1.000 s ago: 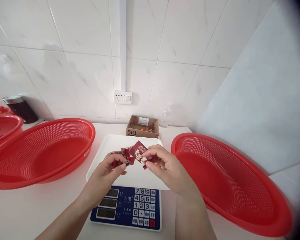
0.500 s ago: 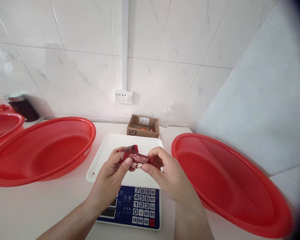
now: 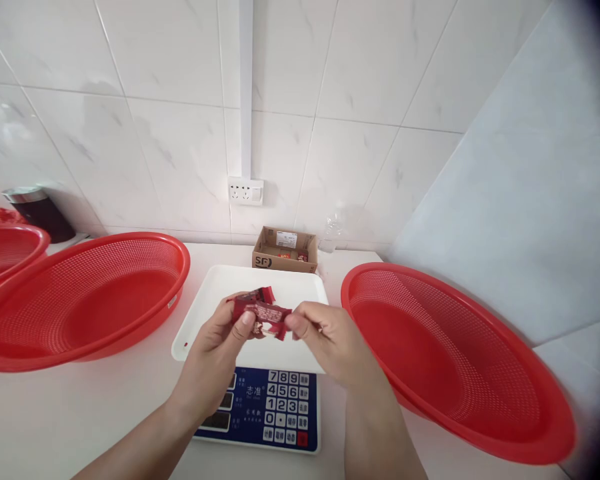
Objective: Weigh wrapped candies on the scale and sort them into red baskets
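Note:
Several small dark-red wrapped candies [image 3: 265, 312] are bunched in my left hand [image 3: 220, 343], with its thumb pressed over them. White printing shows on one wrapper, and another wrapper's crimped end sticks out above it. My right hand [image 3: 325, 337] is closed in a pinch at the right end of a wrapper; its fingertips partly hide that end. Both hands are held above the white pan [image 3: 205, 303] of a digital scale. The scale's blue keypad panel [image 3: 255, 413] lies below them, its left part covered by my left wrist.
Red perforated baskets stand on both sides: one at left [image 3: 115, 333], one at right [image 3: 430, 353], another at the far left [image 3: 10, 243]. Behind the scale are a small cardboard box [image 3: 285, 261] holding a few red packets and a clear plastic bottle [image 3: 331, 233]. A tiled wall closes the back.
My right hand has turned and drawn in its fingers, now pinching at the wrapper's right end. More of the wrappers shows between the hands. The whole view has shifted slightly.

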### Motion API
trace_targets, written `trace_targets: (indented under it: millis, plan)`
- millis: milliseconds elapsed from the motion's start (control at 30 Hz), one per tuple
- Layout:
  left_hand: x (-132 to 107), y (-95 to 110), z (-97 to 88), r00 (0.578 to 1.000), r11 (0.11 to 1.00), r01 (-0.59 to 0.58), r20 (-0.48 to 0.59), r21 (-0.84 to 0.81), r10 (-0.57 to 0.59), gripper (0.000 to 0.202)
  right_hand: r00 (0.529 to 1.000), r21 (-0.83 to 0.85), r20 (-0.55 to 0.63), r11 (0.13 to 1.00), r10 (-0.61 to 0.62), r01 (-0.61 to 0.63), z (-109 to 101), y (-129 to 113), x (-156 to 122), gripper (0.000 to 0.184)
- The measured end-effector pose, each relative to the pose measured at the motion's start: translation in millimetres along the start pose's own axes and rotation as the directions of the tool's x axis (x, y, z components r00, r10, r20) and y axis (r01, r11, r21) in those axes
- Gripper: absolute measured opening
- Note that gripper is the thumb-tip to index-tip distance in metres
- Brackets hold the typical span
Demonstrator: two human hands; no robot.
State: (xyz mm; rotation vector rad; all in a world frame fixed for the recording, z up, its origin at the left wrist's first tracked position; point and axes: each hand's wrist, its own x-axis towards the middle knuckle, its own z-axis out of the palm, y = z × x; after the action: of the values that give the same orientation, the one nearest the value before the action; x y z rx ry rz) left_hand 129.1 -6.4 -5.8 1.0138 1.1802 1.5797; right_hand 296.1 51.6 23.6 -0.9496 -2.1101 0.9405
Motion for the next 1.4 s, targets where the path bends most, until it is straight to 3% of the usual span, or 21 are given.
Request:
trace_targets:
  millis: [100,167,233,367,467,533,633,733,800,1033,1400]
  plan:
    - [4,5,-5.8,0.992,0.992,0.046,-0.114,-0.122,-0.060,0.029,0.991,-0.110,-0.077,0.987,0.113,-0.121,-11,15,3,0.029]
    - [8,8,-10.3,0.982,0.973,0.118,-0.119,-0.199,-0.143,0.025,0.978,-0.218,-0.094,0.954,0.187,-0.204,-16,29,6,0.022]
    - [11,11,-14.2,0.967,0.947,0.199,-0.108,-0.253,-0.233,0.023,0.969,-0.329,-0.051,0.912,0.243,-0.246,-16,41,9,0.028]
    - [14,12,-19.9,0.923,0.892,0.324,-0.102,-0.316,-0.371,0.023,0.953,-0.462,0.066,0.856,0.295,-0.233,-7,58,17,0.038]
    - [15,8,-22.6,0.914,0.884,0.339,-0.109,-0.322,-0.390,0.020,0.951,-0.489,0.097,0.847,0.293,-0.211,-2,61,22,0.034]
    - [15,5,-23.3,0.920,0.895,0.319,-0.125,-0.311,-0.371,0.018,0.962,-0.451,0.082,0.871,0.259,-0.196,0,59,24,0.027]
    - [15,-2,-22.1,0.946,0.928,0.268,-0.111,-0.259,-0.304,0.019,0.985,-0.249,-0.029,0.953,0.171,-0.172,0,49,23,0.019]
    - [14,-9,-19.5,0.978,0.972,0.201,-0.039,-0.124,-0.207,0.025,0.981,-0.020,-0.112,0.987,0.157,-0.161,0,37,20,0.028]
    - [14,-12,-18.0,0.987,0.987,0.164,0.004,-0.002,-0.164,0.027,0.982,0.039,-0.115,0.989,0.149,-0.145,0,31,18,0.029]
    - [20,-22,-17.4,0.999,0.916,0.023,0.011,0.400,-0.030,0.020,0.991,-0.038,-0.132,0.999,0.020,-0.026,0,31,17,0.020]
    - [38,-26,-14.8,0.978,0.826,-0.137,-0.057,0.546,0.200,0.020,0.996,-0.116,-0.089,0.993,-0.022,0.011,7,40,20,0.023]
